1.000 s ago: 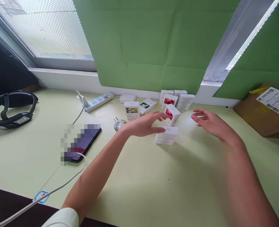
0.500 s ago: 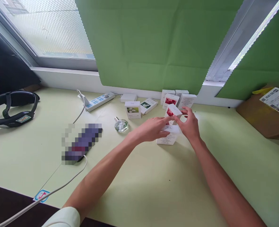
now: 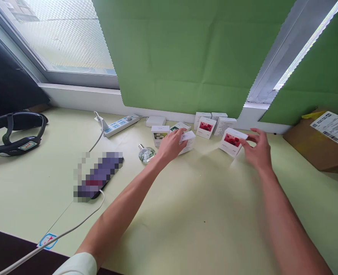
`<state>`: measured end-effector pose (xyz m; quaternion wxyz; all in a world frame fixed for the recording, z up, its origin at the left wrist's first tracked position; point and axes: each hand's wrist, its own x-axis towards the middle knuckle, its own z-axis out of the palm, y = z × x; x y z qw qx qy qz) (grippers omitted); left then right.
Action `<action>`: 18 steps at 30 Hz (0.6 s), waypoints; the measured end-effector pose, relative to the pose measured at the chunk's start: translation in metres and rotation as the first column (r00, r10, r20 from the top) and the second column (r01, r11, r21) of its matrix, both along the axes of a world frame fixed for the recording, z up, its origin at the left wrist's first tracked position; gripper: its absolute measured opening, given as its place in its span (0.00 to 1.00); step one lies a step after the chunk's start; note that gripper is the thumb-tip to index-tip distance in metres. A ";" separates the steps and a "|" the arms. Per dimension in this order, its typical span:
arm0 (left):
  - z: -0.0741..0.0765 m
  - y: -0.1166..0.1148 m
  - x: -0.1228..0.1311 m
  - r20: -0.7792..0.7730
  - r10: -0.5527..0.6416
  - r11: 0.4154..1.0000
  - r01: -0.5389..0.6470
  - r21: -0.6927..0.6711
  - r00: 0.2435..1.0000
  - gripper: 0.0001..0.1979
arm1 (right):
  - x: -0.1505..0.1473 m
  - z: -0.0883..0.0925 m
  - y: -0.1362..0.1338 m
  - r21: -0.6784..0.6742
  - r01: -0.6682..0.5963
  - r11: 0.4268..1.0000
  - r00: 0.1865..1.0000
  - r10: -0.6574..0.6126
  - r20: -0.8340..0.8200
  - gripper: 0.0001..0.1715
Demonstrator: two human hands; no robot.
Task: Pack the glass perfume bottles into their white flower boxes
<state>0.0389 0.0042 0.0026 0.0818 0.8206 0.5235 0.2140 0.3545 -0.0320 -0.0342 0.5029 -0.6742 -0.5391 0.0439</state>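
Note:
My right hand [image 3: 257, 149] pinches the right edge of a small white box with a red flower picture [image 3: 232, 142], held tilted at the right of the other boxes. With my left hand [image 3: 171, 144] I grip a white box with small print [image 3: 188, 142]; the fingers lie over its top and left side, hiding part of it. Close behind the left hand stand a white box with a white flower picture [image 3: 159, 133] and a tilted green-pictured box [image 3: 180, 126]. Another red-flower box [image 3: 206, 127] stands between my hands, farther back. A glass perfume bottle [image 3: 146, 154] lies left of my left hand.
More white boxes [image 3: 225, 126] stand against the wall. A power strip [image 3: 121, 125] and a flat white box [image 3: 155, 121] sit at the back. At left are a black headset [image 3: 14, 133] and a blurred-out phone [image 3: 100, 172] with a cable. A cardboard box [image 3: 314, 141] is at far right.
My hands have moved apart from the middle. The left hand carried the printed box left and back; the right hand carried the red-flower box to the right.

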 end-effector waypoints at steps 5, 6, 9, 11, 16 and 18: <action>-0.010 0.003 0.005 0.050 -0.015 1.000 0.016 -0.011 0.999 0.21 | 0.045 -0.005 -0.008 0.018 0.092 0.996 0.996 -0.092 0.000 0.35; -0.011 0.003 0.005 0.053 -0.034 0.999 0.034 -0.008 0.998 0.21 | 0.051 -0.009 -0.008 0.013 0.105 0.994 0.994 -0.105 -0.004 0.35; -0.010 0.003 0.002 0.052 -0.081 0.996 0.080 0.029 0.995 0.22 | 0.064 -0.021 -0.009 -0.020 0.106 0.994 0.994 -0.107 -0.039 0.35; -0.001 0.004 -0.003 0.083 -0.090 0.994 0.084 0.074 0.992 0.23 | 0.070 -0.027 -0.010 -0.051 0.079 0.996 0.994 -0.083 -0.077 0.34; 0.044 0.033 -0.023 0.107 0.022 0.983 -0.041 0.181 0.994 0.19 | 0.083 -0.015 -0.020 -0.140 -0.017 0.990 0.991 -0.002 -0.132 0.46; 0.062 0.057 -0.028 -0.063 0.066 0.996 -0.062 0.071 0.996 0.19 | 0.079 0.004 -0.026 -0.101 0.009 0.995 0.994 -0.020 -0.110 0.52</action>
